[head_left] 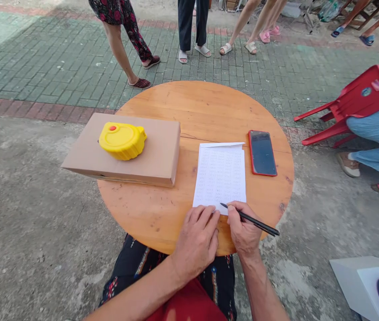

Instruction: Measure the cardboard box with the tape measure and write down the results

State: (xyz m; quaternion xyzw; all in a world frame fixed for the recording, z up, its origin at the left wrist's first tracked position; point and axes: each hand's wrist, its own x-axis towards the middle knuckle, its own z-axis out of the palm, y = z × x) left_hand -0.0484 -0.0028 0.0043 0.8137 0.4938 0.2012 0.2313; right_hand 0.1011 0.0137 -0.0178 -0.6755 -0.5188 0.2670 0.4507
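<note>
A white sheet of paper [221, 171] with rows of small writing lies on the round wooden table [205, 102]; I cannot read the marks. My right hand [245, 229] grips a black pen [259, 224], its tip at the paper's lower part. Flat at the sheet's lower left edge rests my left hand [198, 234], fingers stretched out and holding nothing. Right of the paper is a phone [263, 153] in a red case, its screen dark.
On the table's left, a cardboard box [159, 147] overhangs the edge, bearing a yellow tape-measure-shaped object [122, 140]. Several people stand or sit beyond the table. A red plastic chair [359, 102] is at right. A white box [366, 285] stands lower right.
</note>
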